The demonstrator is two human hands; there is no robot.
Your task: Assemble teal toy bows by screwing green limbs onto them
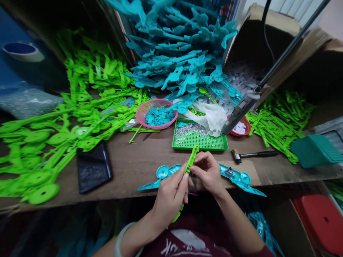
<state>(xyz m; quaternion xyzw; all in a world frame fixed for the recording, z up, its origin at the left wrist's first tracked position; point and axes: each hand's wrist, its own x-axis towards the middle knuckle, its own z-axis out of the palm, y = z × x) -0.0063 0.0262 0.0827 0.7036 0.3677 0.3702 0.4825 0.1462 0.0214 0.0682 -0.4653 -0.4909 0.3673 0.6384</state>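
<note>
My left hand (171, 191) is closed round a long bright green plastic piece (191, 160), held tilted above the table's front edge. Close against it is my right hand (209, 171), thumb and fingers pinched at the piece's side; what sits in the pinch is too small to make out. Thin red and blue wires (193, 194) hang just below the hands. Behind my hands lie turquoise plastic shells: one shell (162, 172) shows at the left, and another shell (235, 175) at the right has wires and a small part in it.
A green tray (226, 147) of small metal parts stands ahead, near a pink basket (138, 116) and a red bowl (248, 132). A hammer (254, 154) lies right, a black phone (93, 167) left. A screwdriver (241, 110) hangs overhead. Green pieces (88, 100) and turquoise pieces (182, 53) are heaped behind.
</note>
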